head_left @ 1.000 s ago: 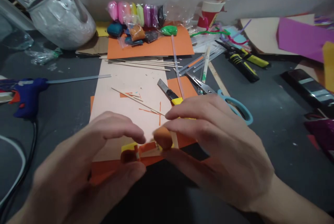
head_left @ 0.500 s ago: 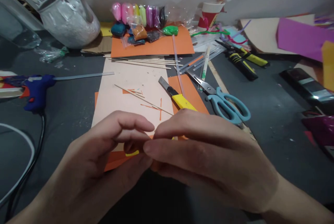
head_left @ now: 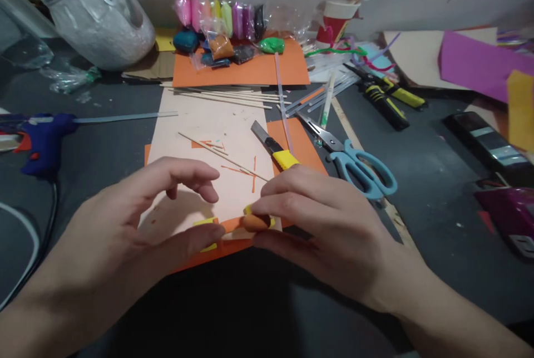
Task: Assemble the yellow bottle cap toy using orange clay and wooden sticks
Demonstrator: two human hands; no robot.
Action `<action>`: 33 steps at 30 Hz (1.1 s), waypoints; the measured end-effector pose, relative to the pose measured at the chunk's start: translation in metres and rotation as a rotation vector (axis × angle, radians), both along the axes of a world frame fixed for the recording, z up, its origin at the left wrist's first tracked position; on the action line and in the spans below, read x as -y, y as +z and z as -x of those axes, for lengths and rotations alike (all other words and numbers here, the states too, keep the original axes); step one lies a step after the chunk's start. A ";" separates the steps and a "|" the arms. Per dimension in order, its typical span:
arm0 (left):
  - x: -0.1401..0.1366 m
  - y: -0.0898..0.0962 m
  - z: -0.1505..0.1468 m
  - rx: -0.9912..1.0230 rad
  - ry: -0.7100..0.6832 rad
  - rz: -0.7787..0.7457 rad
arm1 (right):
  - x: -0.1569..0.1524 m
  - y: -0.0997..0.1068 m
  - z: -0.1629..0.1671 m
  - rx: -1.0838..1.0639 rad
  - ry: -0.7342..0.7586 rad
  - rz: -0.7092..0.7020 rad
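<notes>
Between the thumb and fingers of my right hand (head_left: 329,224) is a small rounded lump of brown-orange modelling clay (head_left: 256,222). My left hand (head_left: 142,219) is open, its fingers curved and apart from the lump. The left thumb tip lies over a small orange and yellow piece (head_left: 206,221) near the front edge of the beige sheet (head_left: 217,110); whether it touches is unclear. More yellow shows beside the lump, partly hidden by my right fingers. A yellow utility knife (head_left: 285,158) lies just beyond my right hand, its handle end covered.
Blue-handled scissors (head_left: 362,168) lie to the right, with black-yellow pliers (head_left: 386,96) farther back. A blue glue gun (head_left: 48,138) rests at left. Thin wooden sticks (head_left: 225,97), bagged clay (head_left: 227,21), a metal kettle (head_left: 100,24) and a paper cup (head_left: 337,21) stand or lie behind.
My hands have drawn apart from each other. The left has opened and moved left, while the right keeps the clay lump, which now shows. The view has shifted slightly.
</notes>
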State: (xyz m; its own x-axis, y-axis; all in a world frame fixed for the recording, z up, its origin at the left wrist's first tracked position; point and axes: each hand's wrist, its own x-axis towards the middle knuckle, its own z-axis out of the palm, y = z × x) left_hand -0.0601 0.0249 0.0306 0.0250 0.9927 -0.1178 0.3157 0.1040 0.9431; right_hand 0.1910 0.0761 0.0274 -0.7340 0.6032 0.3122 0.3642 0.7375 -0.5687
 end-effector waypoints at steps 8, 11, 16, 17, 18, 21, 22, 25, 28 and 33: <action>0.000 -0.007 -0.003 -0.361 -0.171 -0.184 | -0.001 -0.008 0.008 0.027 0.012 -0.035; -0.001 -0.008 -0.003 -0.370 -0.217 -0.220 | -0.002 -0.010 0.009 0.051 0.008 -0.040; -0.002 -0.010 -0.004 -0.413 -0.239 -0.235 | -0.006 -0.003 -0.001 0.002 0.031 0.016; -0.002 -0.009 -0.004 -0.420 -0.236 -0.241 | -0.007 -0.001 -0.004 0.007 0.031 0.019; -0.003 -0.008 -0.004 -0.431 -0.235 -0.246 | -0.009 0.001 -0.008 0.027 0.030 0.016; -0.003 -0.005 -0.004 -0.496 -0.235 -0.235 | -0.013 0.004 -0.014 0.133 0.045 0.027; -0.003 -0.004 -0.004 -0.521 -0.238 -0.229 | -0.013 0.003 -0.015 0.162 0.057 0.042; -0.003 -0.003 -0.004 -0.571 -0.249 -0.223 | -0.012 0.001 -0.014 0.188 0.070 0.070; -0.004 -0.003 -0.004 -0.604 -0.251 -0.224 | -0.011 -0.002 -0.012 0.185 0.066 0.079; -0.004 -0.005 -0.004 -0.603 -0.267 -0.214 | -0.010 -0.003 -0.010 0.117 0.050 0.064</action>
